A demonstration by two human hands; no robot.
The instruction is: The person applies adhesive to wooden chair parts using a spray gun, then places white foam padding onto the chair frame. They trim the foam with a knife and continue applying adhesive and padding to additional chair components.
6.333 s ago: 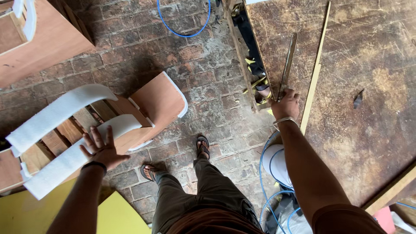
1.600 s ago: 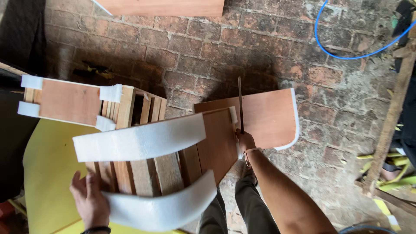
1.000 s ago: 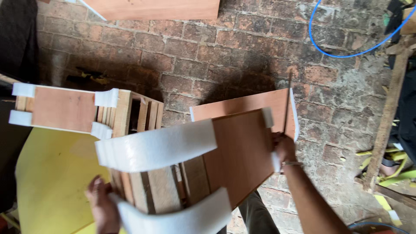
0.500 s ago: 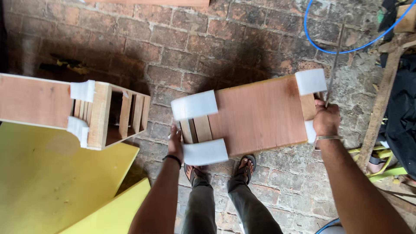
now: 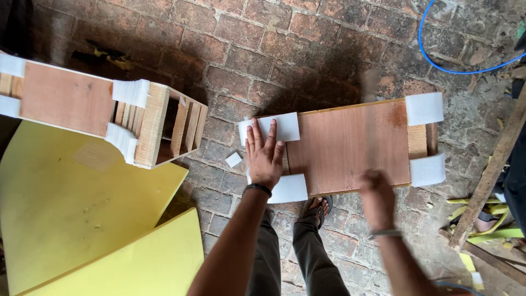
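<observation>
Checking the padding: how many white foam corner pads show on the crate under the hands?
4: upper left pad under the left hand, lower left pad, upper right pad, lower right pad. Others may be hidden underneath.

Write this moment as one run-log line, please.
left hand: flat on wooden crate, near white foam pad | right hand: blurred, over crate, holding nothing visible | second crate: apart, beside yellow boards

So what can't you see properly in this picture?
- Right hand: blurred in the head view, so its fingers and any grip cannot be made out.
- Wooden crate: its left end is covered by the left hand.
- Second crate: cut off by the left edge.
- Blue hose: runs out past the top edge.
</observation>
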